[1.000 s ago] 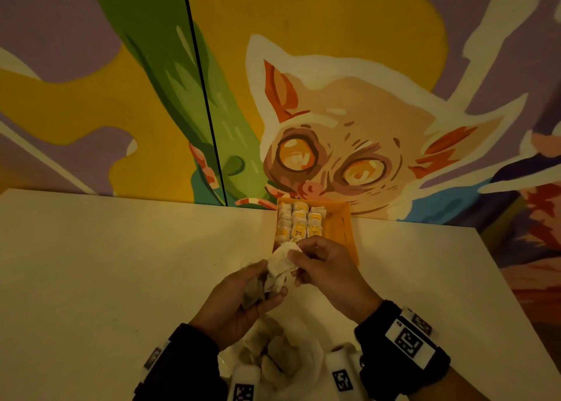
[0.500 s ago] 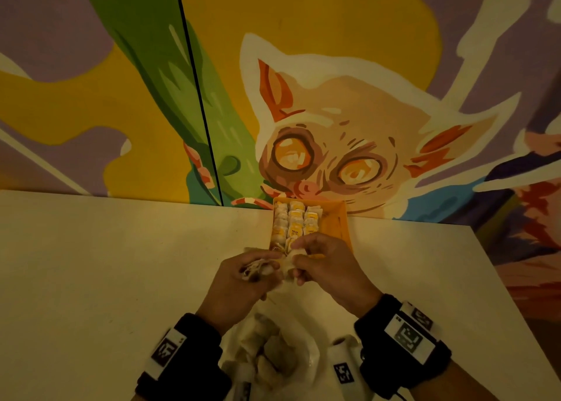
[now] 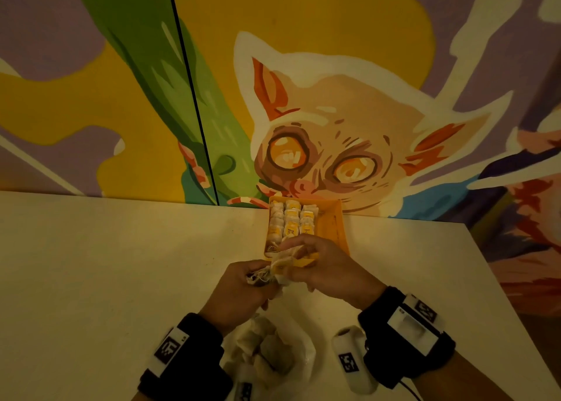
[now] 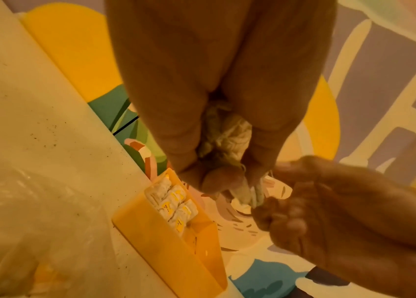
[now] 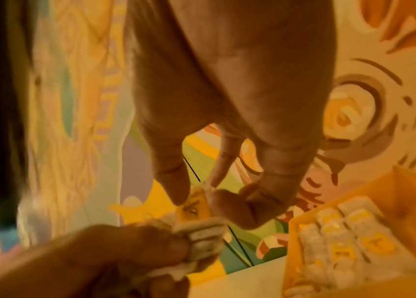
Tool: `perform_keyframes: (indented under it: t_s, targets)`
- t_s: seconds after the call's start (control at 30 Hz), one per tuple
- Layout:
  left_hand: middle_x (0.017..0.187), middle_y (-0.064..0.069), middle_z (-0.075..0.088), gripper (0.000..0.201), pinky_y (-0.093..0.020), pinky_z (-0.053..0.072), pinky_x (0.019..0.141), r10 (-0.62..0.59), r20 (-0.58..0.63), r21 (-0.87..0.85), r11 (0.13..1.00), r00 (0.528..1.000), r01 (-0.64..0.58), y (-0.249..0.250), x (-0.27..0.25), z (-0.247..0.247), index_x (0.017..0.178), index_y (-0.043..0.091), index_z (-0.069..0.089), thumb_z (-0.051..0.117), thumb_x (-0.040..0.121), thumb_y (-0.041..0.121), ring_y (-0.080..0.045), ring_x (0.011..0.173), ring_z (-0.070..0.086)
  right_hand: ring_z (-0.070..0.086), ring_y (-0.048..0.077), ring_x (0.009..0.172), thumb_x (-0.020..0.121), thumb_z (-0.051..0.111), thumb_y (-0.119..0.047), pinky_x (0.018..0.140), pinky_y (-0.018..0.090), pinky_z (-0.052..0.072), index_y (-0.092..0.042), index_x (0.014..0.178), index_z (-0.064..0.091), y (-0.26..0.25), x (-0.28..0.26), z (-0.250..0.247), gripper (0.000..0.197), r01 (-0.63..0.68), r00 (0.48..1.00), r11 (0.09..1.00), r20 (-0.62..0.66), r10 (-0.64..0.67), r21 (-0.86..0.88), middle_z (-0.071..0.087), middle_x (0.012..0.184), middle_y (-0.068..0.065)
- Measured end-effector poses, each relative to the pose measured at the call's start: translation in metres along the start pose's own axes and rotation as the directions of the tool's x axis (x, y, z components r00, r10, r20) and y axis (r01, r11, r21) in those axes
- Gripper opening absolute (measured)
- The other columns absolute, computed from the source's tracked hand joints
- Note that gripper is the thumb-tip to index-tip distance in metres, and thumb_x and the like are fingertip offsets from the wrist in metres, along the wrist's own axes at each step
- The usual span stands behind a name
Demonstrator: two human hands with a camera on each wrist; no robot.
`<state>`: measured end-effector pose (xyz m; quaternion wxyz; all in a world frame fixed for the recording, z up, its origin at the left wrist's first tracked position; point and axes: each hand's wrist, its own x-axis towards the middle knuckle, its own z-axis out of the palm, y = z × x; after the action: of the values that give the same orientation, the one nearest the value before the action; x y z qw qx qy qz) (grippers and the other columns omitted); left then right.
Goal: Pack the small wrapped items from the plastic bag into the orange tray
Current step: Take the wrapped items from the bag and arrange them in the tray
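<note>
An orange tray (image 3: 335, 227) stands at the table's far edge against the wall, with rows of small wrapped items (image 3: 291, 221) filling its left part. Just in front of it both hands hold one crumpled wrapped item (image 3: 280, 268) above the table. My left hand (image 3: 243, 285) grips the item's bunched end (image 4: 223, 133) between thumb and fingers. My right hand (image 3: 315, 267) pinches its yellow tag (image 5: 194, 203) between thumb and fingertips. The clear plastic bag (image 3: 270, 352) lies open near the front edge, under my wrists, with several more items inside.
The pale table (image 3: 106, 279) ends at a painted wall behind the tray and has a right edge (image 3: 501, 279) close to my right arm. The bag (image 4: 23, 231) shows beside the tray (image 4: 166, 242) in the left wrist view.
Both hands have carried the wrapped item forward, up to the tray's near end. The left hand has turned over and closed around it.
</note>
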<state>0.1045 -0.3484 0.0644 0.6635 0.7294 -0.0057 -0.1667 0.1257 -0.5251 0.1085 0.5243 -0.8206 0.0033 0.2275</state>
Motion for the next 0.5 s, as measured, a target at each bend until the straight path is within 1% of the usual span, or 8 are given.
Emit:
perform_keyframes:
  t_s: [0.07,0.1,0.13,0.2,0.27,0.33,0.43,0.5]
  targets:
    - [0.07,-0.016,0.064,0.024,-0.029,0.047,0.053,-0.006,0.039,-0.023,1.0,0.999,0.006,0.003,-0.001,-0.001,0.081,0.012,0.077,0.067,0.078,-0.01,-0.024,0.059,0.053,0.057,-0.005,0.067,0.082,0.076,-0.022,0.056,0.01,0.043,-0.024,0.096,0.071,0.004,0.003,-0.002,0.015,0.084,0.996,0.993,0.013,-0.084,-0.079,0.063,0.094,-0.009]
    - [0.073,-0.019,0.065,0.023,-0.028,0.047,0.054,-0.011,0.05,-0.032,0.999,0.999,0.012,0.004,-0.001,0.0,0.084,0.01,0.077,0.067,0.078,-0.01,-0.025,0.061,0.054,0.058,-0.006,0.067,0.083,0.075,-0.022,0.057,0.009,0.044,-0.021,0.094,0.071,0.005,0.005,-0.002,0.012,0.099,0.995,0.993,0.013,-0.098,-0.068,0.064,0.091,-0.009]
    - [0.077,-0.022,0.066,0.023,-0.028,0.048,0.054,-0.021,0.045,-0.039,0.999,0.999,0.022,0.004,-0.001,-0.001,0.088,0.01,0.077,0.067,0.079,-0.009,-0.025,0.063,0.055,0.059,-0.002,0.069,0.084,0.074,-0.021,0.057,0.012,0.047,-0.017,0.094,0.071,0.007,0.007,-0.004,0.012,0.097,0.995,0.994,0.002,-0.097,-0.043,0.065,0.088,-0.007]
    - [0.085,-0.018,0.071,0.022,-0.025,0.05,0.056,-0.064,-0.006,-0.069,0.996,0.998,0.063,0.003,0.0,-0.002,0.094,0.01,0.077,0.067,0.082,-0.005,-0.019,0.066,0.06,0.062,0.013,0.071,0.085,0.073,-0.017,0.058,0.022,0.053,-0.009,0.094,0.07,0.009,0.011,-0.009,0.013,0.078,0.996,0.997,-0.04,-0.077,0.025,0.065,0.085,-0.002]
    - [0.092,-0.014,0.074,0.018,-0.023,0.052,0.058,-0.141,-0.08,-0.138,0.982,0.987,0.129,-0.002,0.002,-0.003,0.098,0.01,0.075,0.068,0.084,0.001,-0.016,0.072,0.065,0.061,0.018,0.068,0.085,0.073,-0.015,0.059,0.029,0.054,-0.013,0.088,0.067,0.012,0.019,-0.02,0.007,0.062,0.992,0.997,-0.112,-0.056,0.051,0.064,0.082,0.002]
    - [0.095,-0.014,0.074,0.018,-0.022,0.054,0.06,-0.206,-0.138,-0.204,0.963,0.969,0.176,-0.008,0.003,-0.007,0.101,0.01,0.073,0.068,0.085,0.003,-0.022,0.082,0.068,0.063,0.018,0.066,0.085,0.073,-0.016,0.062,0.035,0.055,-0.022,0.082,0.064,0.021,0.031,-0.034,0.012,0.058,0.978,0.998,-0.198,-0.059,-0.015,0.066,0.082,0.002]
    - [0.094,-0.014,0.074,0.019,-0.021,0.055,0.061,-0.248,-0.165,-0.224,0.952,0.955,0.209,-0.013,0.005,-0.01,0.102,0.01,0.071,0.067,0.085,0.003,-0.027,0.089,0.069,0.063,0.018,0.069,0.083,0.074,-0.022,0.068,0.036,0.055,-0.032,0.078,0.059,0.037,0.055,-0.057,0.019,0.007,0.96,0.982,-0.273,-0.06,-0.188,0.065,0.083,-0.003]
    - [0.09,-0.009,0.076,0.02,-0.02,0.055,0.061,-0.258,-0.153,-0.215,0.951,0.954,0.222,-0.014,0.006,-0.011,0.103,0.011,0.071,0.067,0.085,0.003,-0.023,0.086,0.07,0.06,0.017,0.069,0.083,0.073,-0.021,0.069,0.032,0.052,-0.031,0.079,0.058,0.047,0.072,-0.068,0.018,-0.062,0.962,0.957,-0.272,-0.019,-0.285,0.065,0.085,-0.001]
